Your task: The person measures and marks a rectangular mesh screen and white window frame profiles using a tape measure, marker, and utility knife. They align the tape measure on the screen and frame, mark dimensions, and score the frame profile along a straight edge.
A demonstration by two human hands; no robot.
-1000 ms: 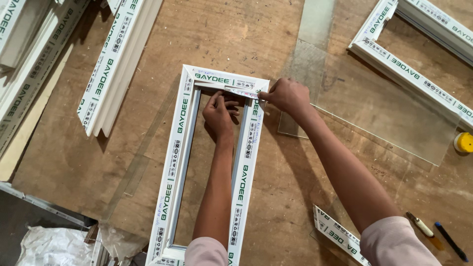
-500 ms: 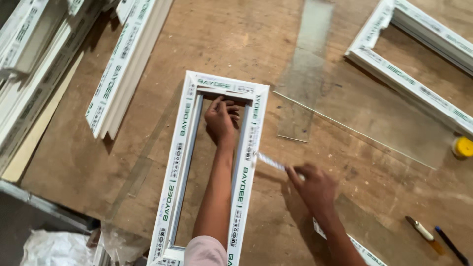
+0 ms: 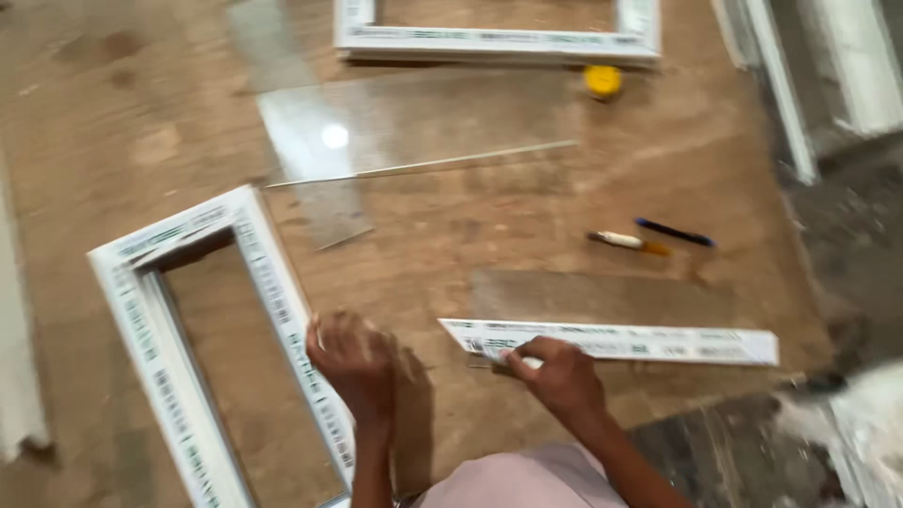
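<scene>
Head view. White window frame (image 3: 273,292) lies flat on wooden bench (image 3: 451,245); its opening holds nothing but bare bench. Left hand (image 3: 353,362) rests on frame's right rail, blurred; finger spread can't be told. Right hand (image 3: 557,374), fingers curled, pinches near end of loose white profile strip (image 3: 640,343), lying just right of frame. Glass sheet (image 3: 414,122), markers (image 3: 649,237) beyond.

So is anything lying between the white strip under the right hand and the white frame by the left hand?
Nothing visible does. The right hand rests on the near end of the strip, and only bare table and the left hand lie between it and the frame. The pens and glass sit farther off.
</scene>
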